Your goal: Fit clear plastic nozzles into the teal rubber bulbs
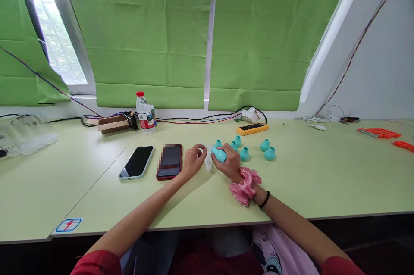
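red sleeve (98,263) behind the left hand (194,159), whose pinch has unclear contents; right hand (230,163) grips a turquoise piece (219,155), its roundness risking a slip into similar pieces (244,153) alongside.

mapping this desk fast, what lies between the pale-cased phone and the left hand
In the head view, the red-cased phone lies between the pale-cased phone and the left hand.

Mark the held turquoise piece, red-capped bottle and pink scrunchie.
Held turquoise piece (219,154): head view, on its rounded body.
Red-capped bottle (146,117): head view, on its label.
Pink scrunchie (246,185): head view, on its gathered fabric.
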